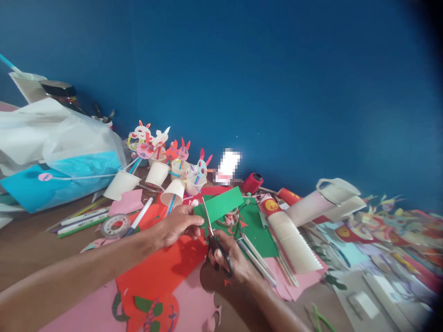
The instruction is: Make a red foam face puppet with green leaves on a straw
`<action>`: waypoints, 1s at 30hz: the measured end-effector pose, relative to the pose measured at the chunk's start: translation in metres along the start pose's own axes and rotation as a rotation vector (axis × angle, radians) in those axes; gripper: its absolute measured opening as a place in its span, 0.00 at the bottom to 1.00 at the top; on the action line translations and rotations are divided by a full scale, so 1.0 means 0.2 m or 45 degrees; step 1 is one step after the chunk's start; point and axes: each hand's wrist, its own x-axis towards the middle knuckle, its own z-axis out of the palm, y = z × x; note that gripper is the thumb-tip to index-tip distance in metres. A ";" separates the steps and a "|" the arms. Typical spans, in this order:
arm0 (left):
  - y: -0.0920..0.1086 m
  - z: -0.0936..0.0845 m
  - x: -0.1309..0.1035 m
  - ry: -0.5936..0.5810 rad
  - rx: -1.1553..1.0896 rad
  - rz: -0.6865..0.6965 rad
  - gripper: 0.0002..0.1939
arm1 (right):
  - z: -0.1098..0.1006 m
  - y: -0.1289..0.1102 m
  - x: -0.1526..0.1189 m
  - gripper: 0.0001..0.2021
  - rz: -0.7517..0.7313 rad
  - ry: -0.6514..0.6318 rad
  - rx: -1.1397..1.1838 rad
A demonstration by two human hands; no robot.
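In the middle of the head view, my right hand (230,256) grips a pair of scissors (220,251) by its black handles. The blades are apart, with a piece of green paper (223,204) between them. My left hand (182,226) pinches the left end of this paper between thumb and fingers. Under my left hand lies a sheet of red-orange paper (162,272). A larger dark green sheet (263,235) lies flat behind my right hand, with small red scraps and a roll of tape (231,217) on it.
Paper cups (157,174) with animal-face straws stand at the back left. Markers (85,219) and a tape roll (116,226) lie left. A stack of cups (294,240) lies right, beside pens (256,263). A plastic bag (62,138) fills the far left. A blue wall (277,92) rises behind.
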 end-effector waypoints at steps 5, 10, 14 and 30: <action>-0.01 -0.01 0.01 -0.033 0.017 -0.023 0.04 | 0.00 0.02 0.00 0.25 -0.027 0.012 0.015; -0.01 -0.02 0.02 -0.054 0.001 -0.030 0.05 | -0.01 0.05 0.01 0.25 -0.004 0.076 0.055; 0.00 -0.01 0.02 -0.038 -0.051 -0.029 0.07 | -0.02 0.03 0.01 0.25 0.012 0.135 0.053; 0.00 0.02 -0.01 0.013 0.193 0.030 0.08 | 0.01 -0.05 0.01 0.28 -0.011 0.074 0.034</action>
